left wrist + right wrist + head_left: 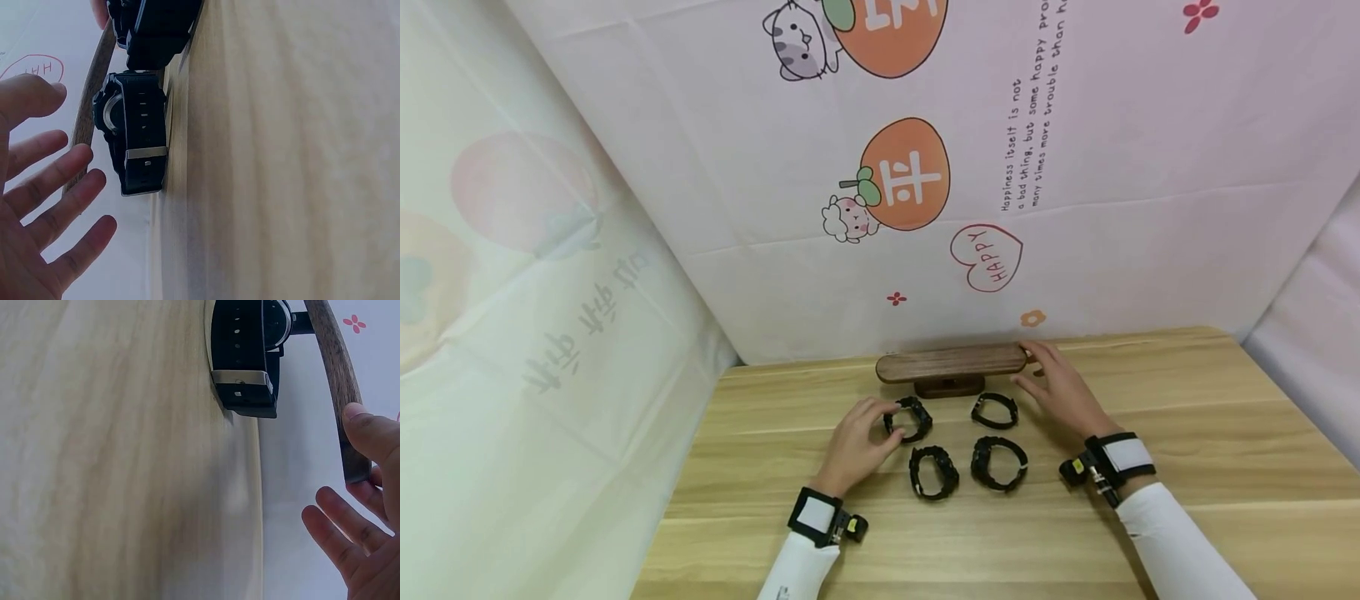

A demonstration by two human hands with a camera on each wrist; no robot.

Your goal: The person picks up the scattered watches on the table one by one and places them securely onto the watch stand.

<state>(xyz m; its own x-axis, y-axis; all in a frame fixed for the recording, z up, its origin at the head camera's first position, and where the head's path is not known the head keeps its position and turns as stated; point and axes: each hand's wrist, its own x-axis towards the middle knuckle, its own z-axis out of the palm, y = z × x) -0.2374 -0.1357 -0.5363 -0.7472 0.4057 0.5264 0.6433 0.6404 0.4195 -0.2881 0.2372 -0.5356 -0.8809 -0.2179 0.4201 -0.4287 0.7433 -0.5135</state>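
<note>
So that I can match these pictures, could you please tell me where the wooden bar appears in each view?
Head: wooden bar just below centre.
Left wrist: bar at upper left, partly hidden.
Right wrist: bar at upper right, meeting the right hand.
Shared landmark: the pale wood tabletop.

The head view looks down toward the long dark-brown wooden bar [951, 363]; both wrist views, sideways and nearer, share it.

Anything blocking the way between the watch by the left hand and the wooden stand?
Nothing visible. The watch beside the left hand has open space toward the wooden stand; the other watches lie rightward or farther from it.
</note>
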